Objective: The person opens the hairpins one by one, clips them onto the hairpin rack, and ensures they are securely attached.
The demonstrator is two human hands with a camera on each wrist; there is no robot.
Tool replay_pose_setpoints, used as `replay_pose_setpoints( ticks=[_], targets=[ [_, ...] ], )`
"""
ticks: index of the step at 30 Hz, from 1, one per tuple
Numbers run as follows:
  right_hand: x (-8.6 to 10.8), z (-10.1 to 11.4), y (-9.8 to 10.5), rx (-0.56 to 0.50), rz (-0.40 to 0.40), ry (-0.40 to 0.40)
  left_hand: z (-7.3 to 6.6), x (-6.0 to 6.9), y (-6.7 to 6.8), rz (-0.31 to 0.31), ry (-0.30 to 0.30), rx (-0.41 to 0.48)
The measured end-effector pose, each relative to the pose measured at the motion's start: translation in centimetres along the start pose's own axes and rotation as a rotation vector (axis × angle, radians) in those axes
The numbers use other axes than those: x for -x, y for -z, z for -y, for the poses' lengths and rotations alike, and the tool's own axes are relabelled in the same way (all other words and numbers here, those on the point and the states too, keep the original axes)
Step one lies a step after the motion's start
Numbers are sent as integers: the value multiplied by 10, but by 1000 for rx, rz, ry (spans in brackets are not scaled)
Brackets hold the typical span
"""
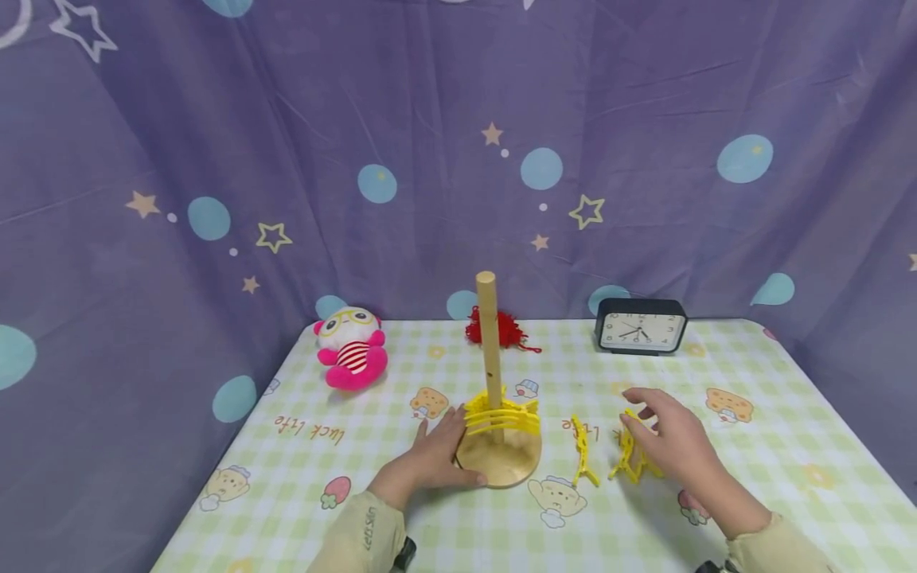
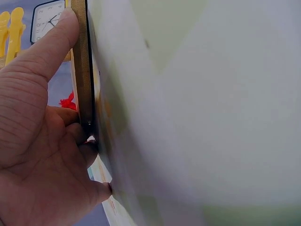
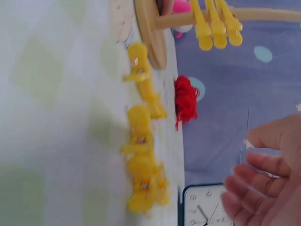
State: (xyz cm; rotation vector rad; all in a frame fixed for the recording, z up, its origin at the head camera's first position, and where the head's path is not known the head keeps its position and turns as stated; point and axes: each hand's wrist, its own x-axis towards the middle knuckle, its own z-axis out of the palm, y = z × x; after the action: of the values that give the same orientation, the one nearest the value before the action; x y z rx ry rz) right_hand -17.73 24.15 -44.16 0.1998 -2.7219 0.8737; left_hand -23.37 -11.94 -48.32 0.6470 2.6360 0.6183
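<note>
My left hand (image 1: 438, 455) holds the rim of a round wooden base (image 1: 501, 465), its thumb and fingers spread along the edge. An upright wooden pole (image 1: 489, 342) rises from that base. Around the lower pole, above the base, sit several yellow plastic clips (image 1: 501, 418). To the right of the stand, one loose yellow clip (image 1: 581, 452) lies on the cloth. More yellow clips (image 3: 142, 183) lie close together beyond it. Over these my right hand (image 1: 669, 436) hovers with fingers loosely bent, apart from the clips in the right wrist view.
A pink and white plush toy (image 1: 353, 350) sits at the back left. Red yarn (image 1: 507, 329) lies behind the pole, and a black-framed clock (image 1: 640, 328) stands at the back right. A purple curtain (image 1: 444, 103) hangs behind the checked tablecloth (image 1: 286, 477).
</note>
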Motion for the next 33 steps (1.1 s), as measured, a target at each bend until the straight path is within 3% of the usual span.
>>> replay_pose_setpoints(
  ticks=[6,11,26,33],
  targets=[
    [7,-21,6,50,194,-176,0,0,0,-1,6,1],
    [10,-33,6,103,344,-250,-1,1,1,-3,-2,6],
    [11,-40,-2,215,472,-344,-1,1,0,5,16,0],
    [13,-41,-3,212,471,-381,-1,1,1,5,11,-4]
  ],
)
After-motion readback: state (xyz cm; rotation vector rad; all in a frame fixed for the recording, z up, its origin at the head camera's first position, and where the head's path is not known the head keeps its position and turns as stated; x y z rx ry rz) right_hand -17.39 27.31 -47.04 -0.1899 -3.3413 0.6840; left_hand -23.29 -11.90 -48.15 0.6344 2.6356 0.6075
